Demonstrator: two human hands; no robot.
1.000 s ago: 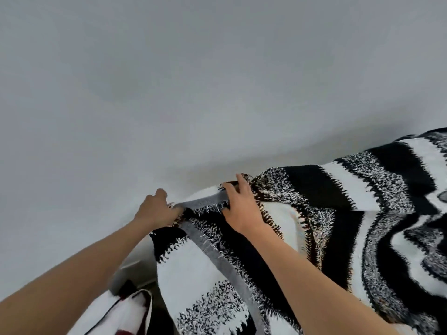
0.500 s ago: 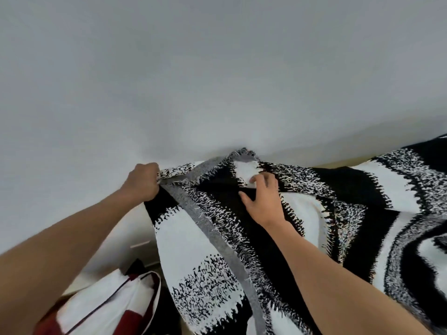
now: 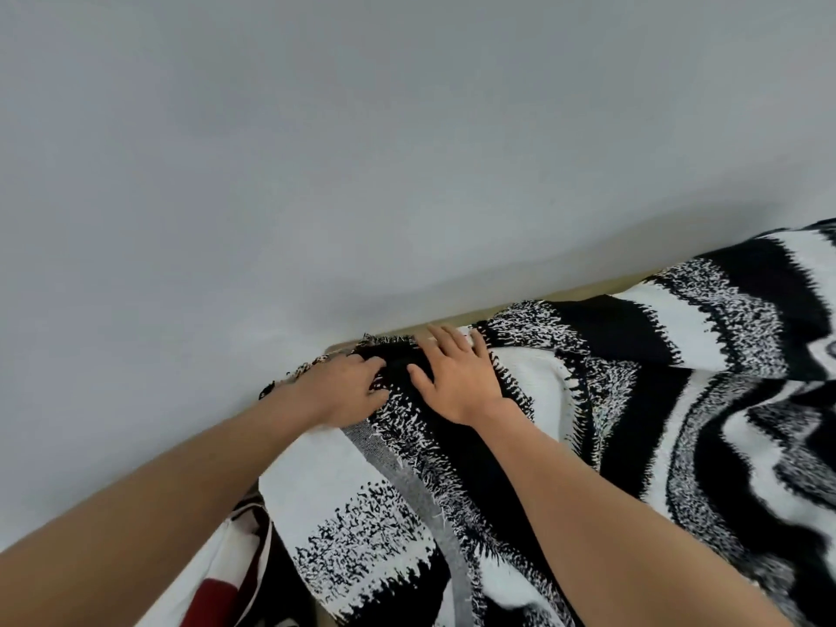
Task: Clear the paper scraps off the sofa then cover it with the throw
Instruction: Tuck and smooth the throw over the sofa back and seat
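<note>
Two hands press on the throw (image 3: 610, 400), a black-and-white woven blanket that drapes over the top edge of the sofa (image 3: 520, 310), whose tan back shows as a thin strip at twelve o'clock from the hands, against the grey wall (image 3: 362, 151). The left hand (image 3: 344, 391) lies on the throw's corner with its fingers curled down into the fabric, though whether they pinch it cannot be told. The right hand (image 3: 457, 377), just beside it at three o'clock, is flat and released, fingers spread over a black band. The throw looks soft, limp and fairly heavy, with folds running toward four o'clock; it would likely slide if let go, so the grey hemmed edge (image 3: 402, 481) at six o'clock offers the surest hold. No paper scraps show. At seven o'clock sits a white-and-red bag (image 3: 217, 576); its contents are hidden.
</note>
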